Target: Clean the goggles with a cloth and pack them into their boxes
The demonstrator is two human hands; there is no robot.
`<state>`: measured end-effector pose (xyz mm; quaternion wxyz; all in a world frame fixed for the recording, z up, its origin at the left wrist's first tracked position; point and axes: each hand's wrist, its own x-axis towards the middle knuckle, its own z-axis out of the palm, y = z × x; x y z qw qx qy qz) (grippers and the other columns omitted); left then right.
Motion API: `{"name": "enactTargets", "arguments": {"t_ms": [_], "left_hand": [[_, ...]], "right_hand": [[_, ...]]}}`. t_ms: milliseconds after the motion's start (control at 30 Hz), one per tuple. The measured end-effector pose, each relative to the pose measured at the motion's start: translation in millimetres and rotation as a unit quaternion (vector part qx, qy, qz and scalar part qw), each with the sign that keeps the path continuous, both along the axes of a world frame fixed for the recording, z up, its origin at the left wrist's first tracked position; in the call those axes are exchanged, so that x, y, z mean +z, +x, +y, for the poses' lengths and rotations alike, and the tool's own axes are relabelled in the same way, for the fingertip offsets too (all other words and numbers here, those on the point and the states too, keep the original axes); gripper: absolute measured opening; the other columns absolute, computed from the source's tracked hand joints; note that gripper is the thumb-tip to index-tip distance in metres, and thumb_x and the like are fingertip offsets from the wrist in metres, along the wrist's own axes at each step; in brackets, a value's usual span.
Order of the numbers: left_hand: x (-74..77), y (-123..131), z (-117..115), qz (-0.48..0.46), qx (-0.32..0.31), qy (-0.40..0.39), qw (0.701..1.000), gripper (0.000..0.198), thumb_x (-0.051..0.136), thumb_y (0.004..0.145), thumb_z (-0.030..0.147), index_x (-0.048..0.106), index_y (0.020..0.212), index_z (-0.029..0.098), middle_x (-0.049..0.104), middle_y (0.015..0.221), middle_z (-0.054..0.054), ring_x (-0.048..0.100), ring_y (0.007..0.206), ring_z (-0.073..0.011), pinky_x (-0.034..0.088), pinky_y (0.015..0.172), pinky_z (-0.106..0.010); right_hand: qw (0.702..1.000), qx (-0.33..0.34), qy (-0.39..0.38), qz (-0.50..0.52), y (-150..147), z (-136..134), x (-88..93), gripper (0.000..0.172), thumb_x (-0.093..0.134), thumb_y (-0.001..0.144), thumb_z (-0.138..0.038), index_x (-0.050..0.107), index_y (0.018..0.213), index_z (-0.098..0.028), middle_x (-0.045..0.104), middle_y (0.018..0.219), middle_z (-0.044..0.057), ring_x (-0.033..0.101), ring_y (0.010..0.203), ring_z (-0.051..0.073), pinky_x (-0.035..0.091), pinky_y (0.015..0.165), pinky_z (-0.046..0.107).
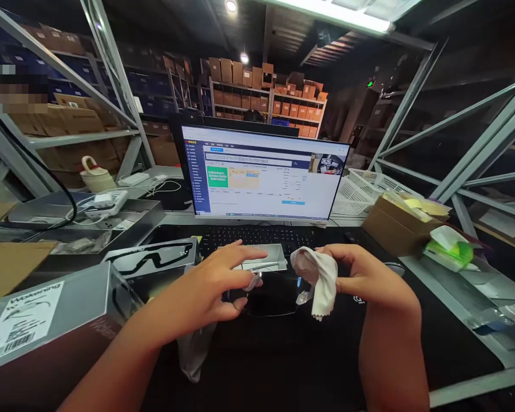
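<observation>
A pair of glasses (274,315) with a thin dark rim and clear parts is held up in front of me, its lenses hard to see against the black desk mat. My left hand (217,280) pinches it at its left side, index finger stretched above. In my right hand (360,272) is a pale cleaning cloth (324,280), bunched between thumb and fingers and hanging down beside the glasses' right side. Behind my left fingers lies a small open white box (277,257). A translucent greyish bag (193,352) sits under my left forearm.
A grey box labelled Wakening (86,297) and a box picturing glasses (154,257) stand left. A keyboard (257,234) lies before the monitor (266,177). A cardboard box (395,226), a tissue pack (448,249) and white baskets (352,194) are right; metal shelf frames flank the desk.
</observation>
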<state>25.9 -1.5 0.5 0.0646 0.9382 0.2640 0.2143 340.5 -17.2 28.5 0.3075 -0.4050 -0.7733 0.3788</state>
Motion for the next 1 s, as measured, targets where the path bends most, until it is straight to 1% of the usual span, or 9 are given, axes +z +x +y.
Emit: {"name": "enactTargets", "arguments": {"t_ms": [267,400,467,533,600,733,833,900,1000], "left_hand": [[-2.8,7,-2,0.026,-0.005,0.020,0.999,0.022,0.059,0.084,0.006,0.063,0.096,0.023,0.051,0.145,-0.004,0.048,0.132,-0.0237,0.029,0.121,-0.048],[-7.5,18,-7,0.038,-0.020,0.037,0.998,0.024,0.063,0.081,0.003,0.064,0.096,0.022,0.055,0.141,-0.007,0.054,0.125,-0.0255,0.044,0.108,-0.043],[-10.2,23,-6,0.050,-0.025,0.056,0.997,0.020,0.067,0.082,0.007,0.065,0.097,0.021,0.059,0.134,-0.008,0.059,0.116,-0.0261,0.051,0.095,-0.039],[-11.1,25,-4,0.058,-0.028,0.080,0.995,0.015,0.069,0.084,0.012,0.066,0.096,0.020,0.063,0.127,-0.009,0.062,0.107,-0.0254,0.052,0.089,-0.038],[-9.5,24,0,0.052,-0.035,0.098,0.993,0.010,0.068,0.086,0.014,0.066,0.094,0.019,0.064,0.125,-0.009,0.063,0.104,-0.0244,0.051,0.090,-0.038],[-2.6,16,2,0.011,-0.051,0.098,0.994,0.006,0.059,0.092,0.017,0.064,0.095,0.020,0.063,0.128,-0.007,0.062,0.109,-0.0218,0.047,0.098,-0.036],[-1.1,14,-1,-0.005,-0.057,0.083,0.995,0.006,0.059,0.091,0.016,0.064,0.092,0.020,0.064,0.126,-0.005,0.063,0.108,-0.0197,0.045,0.101,-0.034],[-3.6,18,-3,0.004,-0.059,0.076,0.995,0.005,0.062,0.090,0.017,0.065,0.092,0.020,0.065,0.122,-0.005,0.064,0.104,-0.0194,0.047,0.096,-0.032],[-9.5,26,-4,0.034,-0.044,0.095,0.994,0.008,0.069,0.088,0.025,0.067,0.094,0.021,0.068,0.104,-0.005,0.063,0.092,-0.0208,0.050,0.082,-0.032]], "right_hand": [[0.990,0.134,-0.032,0.001,-15,2,-5.3,0.013,0.072,0.070,-0.008,0.069,0.080,-0.015,0.071,0.088,0.002,0.064,0.084,0.019,0.048,0.073,0.025],[0.989,0.120,-0.085,-0.020,-43,0,-16.8,0.015,0.071,0.065,-0.008,0.061,0.072,-0.017,0.065,0.070,-0.003,0.060,0.064,0.013,0.044,0.057,0.020],[0.988,0.084,-0.127,0.000,-56,-4,-23.4,0.015,0.068,0.067,-0.009,0.059,0.074,-0.019,0.062,0.064,-0.006,0.057,0.054,0.011,0.040,0.048,0.019],[0.994,0.031,-0.102,0.015,-64,-7,-27.5,0.015,0.064,0.069,-0.009,0.059,0.077,-0.020,0.062,0.064,-0.006,0.057,0.054,0.011,0.040,0.047,0.019],[0.999,0.017,-0.041,0.000,-61,-5,-27.4,0.017,0.063,0.068,-0.007,0.060,0.078,-0.020,0.063,0.069,-0.005,0.057,0.060,0.012,0.041,0.052,0.019],[0.990,0.134,0.049,-0.023,-35,9,-18.0,0.018,0.072,0.069,-0.010,0.057,0.069,-0.020,0.057,0.066,-0.006,0.054,0.067,0.013,0.047,0.082,0.029],[0.979,0.189,0.081,-0.008,-28,13,-13.7,0.028,0.076,0.070,-0.015,0.050,0.060,-0.020,0.048,0.059,-0.009,0.048,0.061,0.010,0.037,0.104,0.037],[0.984,0.164,0.064,-0.009,-38,6,-15.8,0.028,0.075,0.066,-0.011,0.050,0.059,-0.020,0.050,0.058,-0.009,0.049,0.061,0.011,0.041,0.096,0.034],[0.998,0.026,0.047,-0.025,-62,-9,-22.8,0.021,0.070,0.063,-0.006,0.053,0.062,-0.020,0.056,0.061,-0.007,0.049,0.060,0.012,0.040,0.064,0.024]]}}
